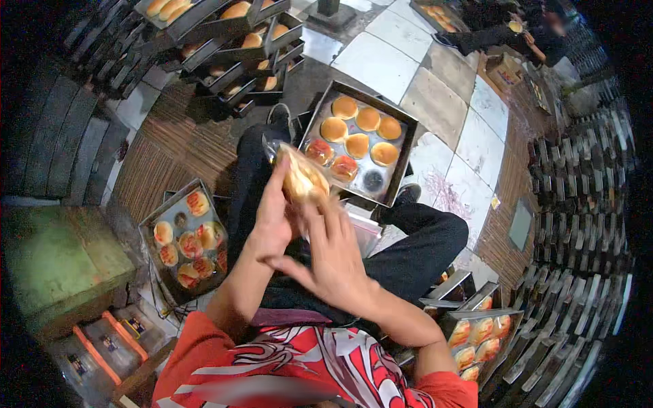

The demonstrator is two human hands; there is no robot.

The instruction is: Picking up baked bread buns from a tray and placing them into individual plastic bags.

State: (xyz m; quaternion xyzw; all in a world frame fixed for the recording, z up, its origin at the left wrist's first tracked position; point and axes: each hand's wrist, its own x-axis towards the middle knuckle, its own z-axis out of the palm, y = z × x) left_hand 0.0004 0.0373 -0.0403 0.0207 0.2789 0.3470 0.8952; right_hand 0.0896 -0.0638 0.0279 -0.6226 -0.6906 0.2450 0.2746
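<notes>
A light golden bun in a clear plastic bag (304,178) is held up above my lap. My left hand (275,214) grips it from the left side, thumb along the bag. My right hand (334,255) is at the near end of the bag, fingers extended and blurred by motion; whether they pinch the plastic is unclear. Just beyond is a square metal tray (357,189) with several plain golden buns (368,119) and two red-topped buns (344,168). One dark round patch (373,180) shows on its bottom. Partly under my right hand lie clear plastic bags (366,232).
On the left stands a tray (176,204) of red-topped, apparently wrapped buns (190,245). Stacked bun trays (245,61) rise at the upper left. More red-topped buns (480,330) fill a tray at lower right, near tall stacks of metal trays (566,224). Another person (510,38) sits far right.
</notes>
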